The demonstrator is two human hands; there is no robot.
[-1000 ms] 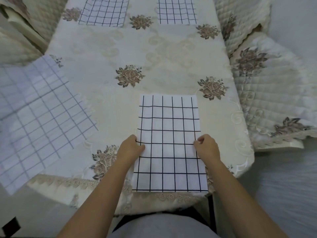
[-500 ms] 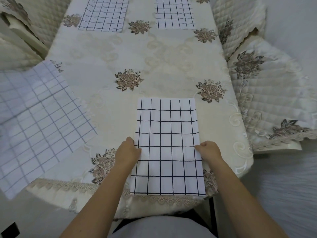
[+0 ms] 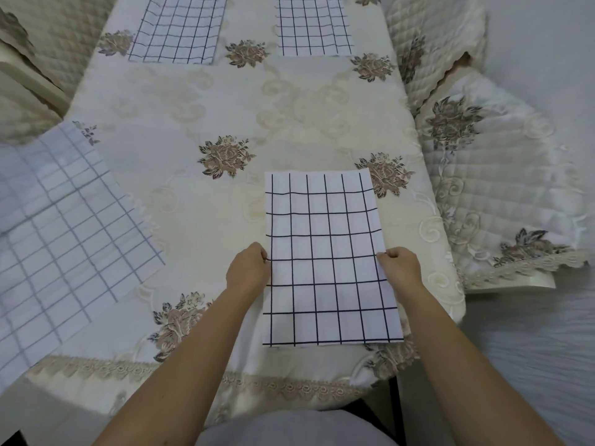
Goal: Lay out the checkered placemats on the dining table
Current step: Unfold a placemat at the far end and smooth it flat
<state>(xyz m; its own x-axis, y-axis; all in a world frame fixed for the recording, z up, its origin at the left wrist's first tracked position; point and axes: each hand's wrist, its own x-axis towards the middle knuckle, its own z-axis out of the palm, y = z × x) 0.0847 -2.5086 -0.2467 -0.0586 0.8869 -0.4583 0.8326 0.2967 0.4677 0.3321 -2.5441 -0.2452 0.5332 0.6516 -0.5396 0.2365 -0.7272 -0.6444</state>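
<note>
A white placemat with a dark grid [image 3: 325, 252] lies flat on the cream floral tablecloth [image 3: 225, 117] near the table's front edge, right of centre. My left hand [image 3: 248, 268] pinches its left edge and my right hand [image 3: 401, 267] pinches its right edge, fingers curled. Two more checkered placemats lie at the far end, one on the left [image 3: 178, 27] and one on the right [image 3: 314, 25]. Another large checkered placemat [image 3: 61, 226] lies at the table's left side, hanging past the edge.
Quilted, flower-embroidered chair covers stand along the right side [image 3: 483, 175] and at the far left [image 3: 35, 49]. The tablecloth's lace hem [image 3: 257, 386] hangs over the near edge just in front of my body. Grey floor [image 3: 531, 349] shows at right.
The near placemat has shifted to the right on the cloth with both hands on its side edges; its top right corner now overlaps a flower motif.
</note>
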